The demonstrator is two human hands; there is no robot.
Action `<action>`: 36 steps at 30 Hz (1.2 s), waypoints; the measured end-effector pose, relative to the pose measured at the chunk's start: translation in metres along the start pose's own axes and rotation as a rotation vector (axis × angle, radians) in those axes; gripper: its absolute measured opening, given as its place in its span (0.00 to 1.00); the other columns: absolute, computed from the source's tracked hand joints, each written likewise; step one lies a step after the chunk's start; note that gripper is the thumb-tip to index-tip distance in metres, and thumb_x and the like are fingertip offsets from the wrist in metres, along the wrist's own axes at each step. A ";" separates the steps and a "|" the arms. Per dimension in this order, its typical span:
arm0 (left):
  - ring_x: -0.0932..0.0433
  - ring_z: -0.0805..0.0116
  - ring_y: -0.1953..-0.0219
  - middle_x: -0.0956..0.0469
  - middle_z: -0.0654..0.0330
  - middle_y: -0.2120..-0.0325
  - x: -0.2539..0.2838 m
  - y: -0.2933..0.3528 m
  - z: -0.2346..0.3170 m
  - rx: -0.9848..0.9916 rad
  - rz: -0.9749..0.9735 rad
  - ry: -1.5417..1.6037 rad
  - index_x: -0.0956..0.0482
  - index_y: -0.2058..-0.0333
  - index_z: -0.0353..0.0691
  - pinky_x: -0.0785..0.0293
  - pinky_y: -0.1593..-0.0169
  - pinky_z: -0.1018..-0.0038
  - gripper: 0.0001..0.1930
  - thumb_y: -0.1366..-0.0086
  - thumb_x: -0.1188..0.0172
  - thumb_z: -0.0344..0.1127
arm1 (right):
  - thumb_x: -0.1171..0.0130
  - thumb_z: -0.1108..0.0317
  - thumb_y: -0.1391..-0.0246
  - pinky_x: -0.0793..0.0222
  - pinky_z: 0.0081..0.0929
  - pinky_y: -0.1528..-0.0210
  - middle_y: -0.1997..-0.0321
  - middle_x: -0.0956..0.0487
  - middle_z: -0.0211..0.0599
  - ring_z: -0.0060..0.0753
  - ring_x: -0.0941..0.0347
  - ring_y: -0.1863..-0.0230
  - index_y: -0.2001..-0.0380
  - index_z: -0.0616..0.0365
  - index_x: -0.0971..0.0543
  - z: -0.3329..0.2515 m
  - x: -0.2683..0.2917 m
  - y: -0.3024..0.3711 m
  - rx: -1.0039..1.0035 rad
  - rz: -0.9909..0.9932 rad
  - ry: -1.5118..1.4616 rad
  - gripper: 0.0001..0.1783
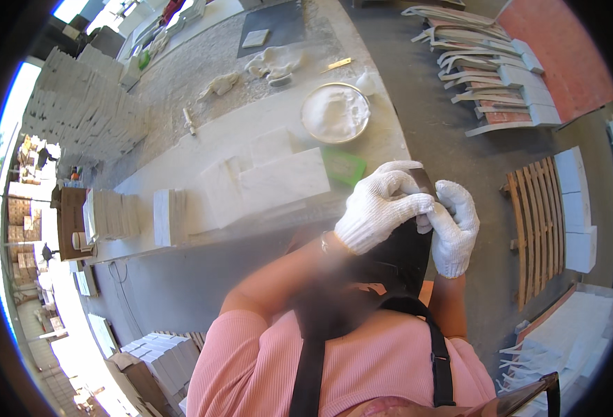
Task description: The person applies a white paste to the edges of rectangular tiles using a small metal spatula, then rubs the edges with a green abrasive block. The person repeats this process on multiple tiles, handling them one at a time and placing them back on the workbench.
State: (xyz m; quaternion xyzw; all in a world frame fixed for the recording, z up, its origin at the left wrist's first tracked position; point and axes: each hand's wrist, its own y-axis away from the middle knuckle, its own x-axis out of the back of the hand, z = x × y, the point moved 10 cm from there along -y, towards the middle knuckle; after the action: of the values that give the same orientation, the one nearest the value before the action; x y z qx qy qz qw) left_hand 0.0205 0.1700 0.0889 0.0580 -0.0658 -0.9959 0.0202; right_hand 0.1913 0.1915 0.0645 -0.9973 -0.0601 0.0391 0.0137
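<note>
Both my hands wear white knitted gloves and meet at the table's right corner, over my dark apron [396, 260]. The fingers of my left hand [381, 210] are bent, thumb and fingertips pinched toward the right hand. My right hand [455, 229] is also closed, its fingertips curled in against the left thumb. A small dark, flat edge shows between them; what they grip is too hidden to name. Just left of the hands, a green pad [343, 165] lies beside white marble tiles [284, 178]. Beyond it stands a round bowl [305, 125] of white powder.
Dusty worktable [390, 132] carries crumpled pale cloths [273, 62], a yellow-handled tool [337, 64], a white marker-like stick [189, 121] and upright tile stacks [170, 217]. Tall tile piles [84, 97] stand far left. On the right are a wooden pallet [535, 222] and a rack of slabs [483, 76].
</note>
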 end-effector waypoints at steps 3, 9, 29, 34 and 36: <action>0.20 0.76 0.55 0.18 0.55 0.49 0.017 0.005 -0.003 0.041 0.094 0.166 0.14 0.61 0.30 0.24 0.49 0.76 0.13 0.37 0.26 0.35 | 0.38 0.79 0.39 0.26 0.21 0.70 0.64 0.16 0.38 0.23 0.22 0.72 0.45 0.63 0.22 0.001 -0.007 0.003 -0.092 -0.068 -0.003 0.18; 0.16 0.60 0.54 0.15 0.48 0.50 0.123 0.050 0.056 -0.329 0.362 -0.462 0.13 0.70 0.32 0.21 0.50 0.67 0.10 0.36 0.30 0.36 | 0.34 0.75 0.38 0.26 0.21 0.67 0.62 0.16 0.34 0.22 0.21 0.69 0.45 0.63 0.20 0.016 -0.015 -0.019 -0.176 -0.085 0.008 0.18; 0.19 0.49 0.46 0.15 0.57 0.53 0.110 0.090 0.045 -0.631 -0.102 -1.017 0.14 0.61 0.43 0.28 0.39 0.50 0.20 0.49 0.24 0.47 | 0.34 0.73 0.39 0.23 0.23 0.59 0.58 0.12 0.34 0.22 0.19 0.63 0.49 0.60 0.15 0.008 -0.171 -0.069 0.114 -0.543 0.310 0.15; 0.24 0.41 0.38 0.19 0.51 0.42 0.166 0.090 0.047 -0.471 0.309 -1.242 0.17 0.46 0.43 0.33 0.32 0.46 0.36 0.54 0.21 0.51 | 0.32 0.74 0.42 0.22 0.29 0.47 0.55 0.12 0.42 0.35 0.15 0.53 0.53 0.60 0.13 -0.001 -0.193 -0.067 0.304 -0.577 0.455 0.13; 0.27 0.40 0.35 0.22 0.49 0.39 0.173 0.083 0.033 -0.359 0.302 -1.276 0.19 0.43 0.42 0.36 0.30 0.46 0.39 0.54 0.21 0.52 | 0.32 0.75 0.43 0.22 0.29 0.48 0.56 0.12 0.42 0.35 0.15 0.54 0.53 0.60 0.13 0.001 -0.191 -0.060 0.297 -0.612 0.462 0.13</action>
State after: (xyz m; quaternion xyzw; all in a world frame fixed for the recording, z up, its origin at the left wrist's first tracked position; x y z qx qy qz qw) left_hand -0.1524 0.0836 0.1134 -0.5548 0.0941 -0.8170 0.1257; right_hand -0.0046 0.2276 0.0797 -0.9032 -0.3431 -0.1835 0.1815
